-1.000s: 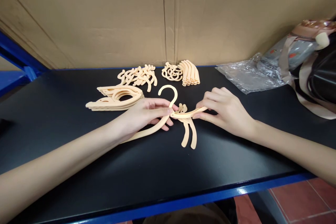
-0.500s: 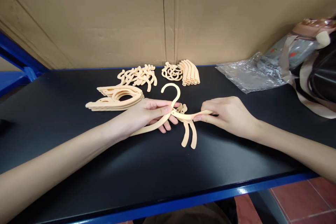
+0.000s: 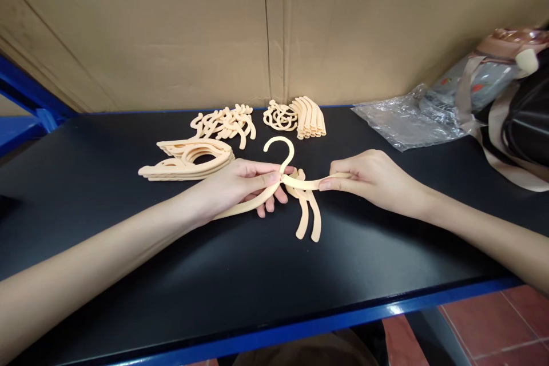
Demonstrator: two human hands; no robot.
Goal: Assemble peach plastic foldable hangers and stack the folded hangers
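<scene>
A cream plastic hanger with an upright hook is held above the black table between both hands. My left hand pinches its centre below the hook between thumb and fingers, the other fingertips showing underneath. My right hand is closed on the outer end of the right arm piece. Under the hanger, two curved cream pieces lie on the table, their upper ends partly hidden. To the left of my left hand sits a stack of folded cream hangers.
Toward the back of the table lie a pile of cream pieces, a cluster of hooks and a row of curved arms. A clear plastic bag, a strapped bottle and a black bag occupy the right.
My right hand has risen slightly, and the right arm piece now sits closer against the hanger's centre. My left hand keeps its hold almost unmoved.
</scene>
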